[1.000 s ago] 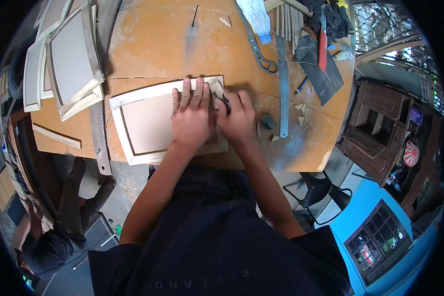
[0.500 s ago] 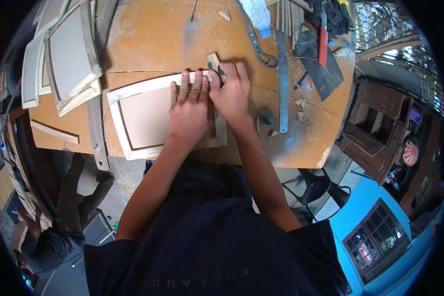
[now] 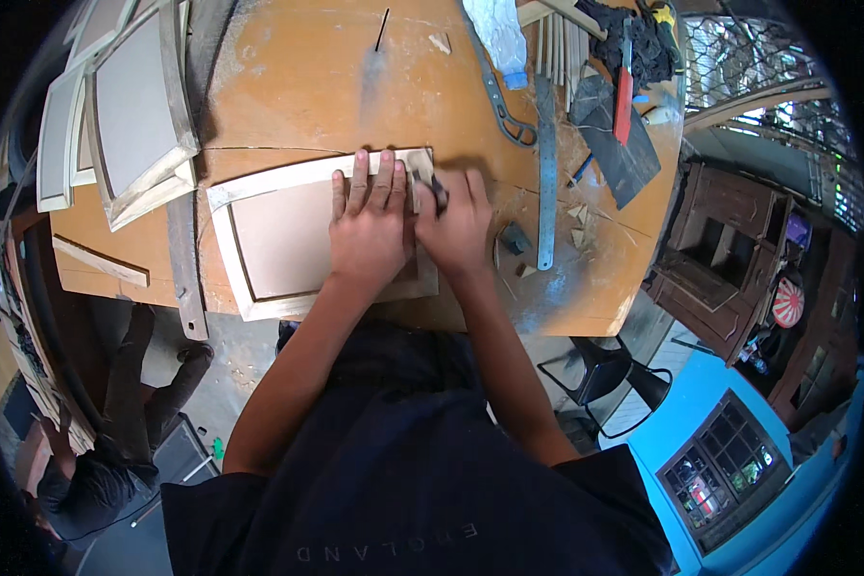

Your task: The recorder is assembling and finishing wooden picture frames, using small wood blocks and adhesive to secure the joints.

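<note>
Spreads the left hand (image 3: 370, 230) palm down on the framed panel (image 3: 280, 240), pressing rather than gripping, fingertips over the far rail. Grasps in the right hand (image 3: 459, 230) a small dark-and-tan piece (image 3: 439, 193), probably abrasive, over the panel's far right corner; cannot tell its full extent behind the fingers. Rests the panel flat on the table (image 3: 288, 86), just beside the front edge. Could skid toward that edge or twist, from too light a hold or too hard a push on one end only. Could also round over the corner or dip the rail, from uneven pressure, and scuff the inset sheet by straying inward. Risks scraped left fingers as well, from working both hands so close together. Might knock the dark block (image 3: 515, 238) or the metal ruler (image 3: 545, 173) on the right, given too wide a sweep; might catch splinters at the corner joint too
</note>
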A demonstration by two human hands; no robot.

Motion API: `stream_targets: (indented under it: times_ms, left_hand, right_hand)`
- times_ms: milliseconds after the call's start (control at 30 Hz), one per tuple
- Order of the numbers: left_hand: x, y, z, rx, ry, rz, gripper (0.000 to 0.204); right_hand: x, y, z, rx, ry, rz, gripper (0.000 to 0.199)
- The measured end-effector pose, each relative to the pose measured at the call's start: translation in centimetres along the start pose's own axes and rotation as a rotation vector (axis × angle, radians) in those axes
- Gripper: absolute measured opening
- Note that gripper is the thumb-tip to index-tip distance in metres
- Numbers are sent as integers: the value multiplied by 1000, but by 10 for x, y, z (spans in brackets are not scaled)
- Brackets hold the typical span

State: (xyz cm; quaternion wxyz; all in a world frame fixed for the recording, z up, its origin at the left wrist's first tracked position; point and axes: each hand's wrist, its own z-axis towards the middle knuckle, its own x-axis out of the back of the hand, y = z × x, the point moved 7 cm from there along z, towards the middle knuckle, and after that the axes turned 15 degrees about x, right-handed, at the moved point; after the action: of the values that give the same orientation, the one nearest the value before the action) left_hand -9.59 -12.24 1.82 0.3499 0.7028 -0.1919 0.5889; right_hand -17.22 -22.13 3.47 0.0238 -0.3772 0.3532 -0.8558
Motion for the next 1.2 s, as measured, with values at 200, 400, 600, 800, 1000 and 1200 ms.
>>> stream_targets:
  times_ms: [200,400,600,800,1000,1200]
  left_hand:
    - [8,9,7,-52,49,-29,65]
    - [6,1,7,-8,20,13,65]
    - [7,3,11,-22,24,15,63]
    - [4,5,9,-20,11,-53,66]
    - [16,0,12,15,-9,-65,72]
    - [26,10,28,1,-139,-59,91]
  right_hand:
    - [-15,26,47,-1,90,-41,20]
    - [26,15,14,-124,67,34,18]
    - [-8,3,20,56,24,-51,18]
    - [-14,38,80,44,70,-149,17]
    - [57,59,16,-271,174,-17,19]
    - [83,39,-32,-330,200,12,17]
